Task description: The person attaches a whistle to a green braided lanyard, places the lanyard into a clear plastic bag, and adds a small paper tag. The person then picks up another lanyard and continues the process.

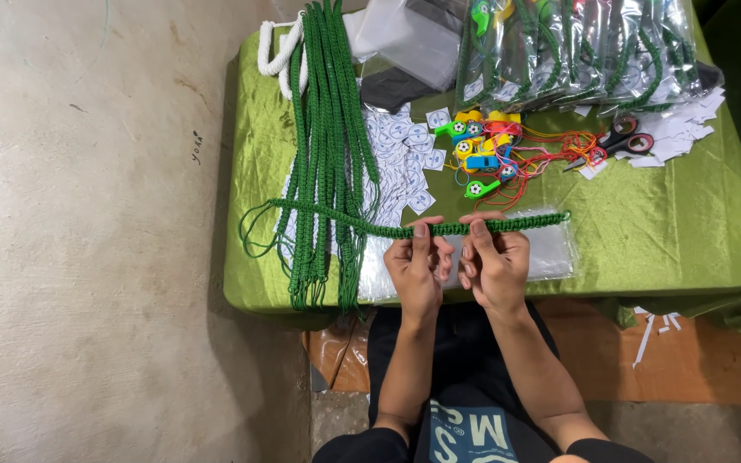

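Note:
A green braided cord [525, 221] lies stretched sideways across the near part of the green-clothed table [671, 231]. My left hand [417, 267] and my right hand [497, 264] pinch it side by side near its middle, thumbs on top. The cord's left end crosses a bundle of several more green braided cords [329, 129] that runs from the table's far edge to its near edge. Under my hands lies a clear plastic bag [555, 253].
Coloured plastic whistles [478, 146] with red and orange strings sit at the centre. Small white printed stickers [405, 146] lie beside them. Scissors [615, 141] rest at the right. Packed clear bags [576, 47] stack at the far edge. A white rope [280, 51] lies far left.

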